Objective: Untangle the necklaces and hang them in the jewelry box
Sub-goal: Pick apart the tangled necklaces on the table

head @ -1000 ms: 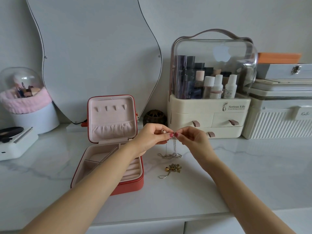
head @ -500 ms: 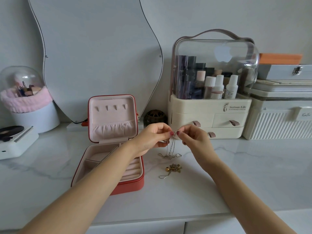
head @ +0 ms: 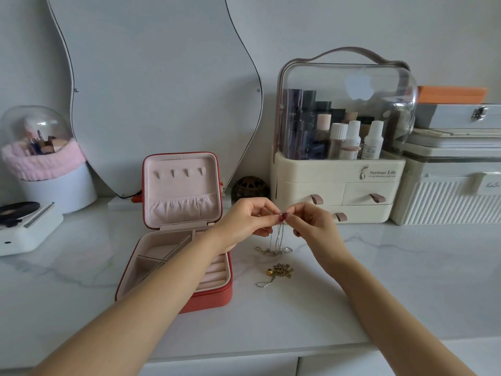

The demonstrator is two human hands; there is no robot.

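None hung yet: both hands, left hand [head: 248, 218] and right hand [head: 311, 222], pinch the silver chain [head: 276, 241] between fingers; gold tangle [head: 280, 271] untouched on worktop [head: 406, 280]; jewelry box [head: 179, 229] hooks bare.

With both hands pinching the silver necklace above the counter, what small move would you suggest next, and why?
Probably ease the hands apart: left hand and right hand pinch the silver necklace at one spot, its strands hanging bunched onto the counter.
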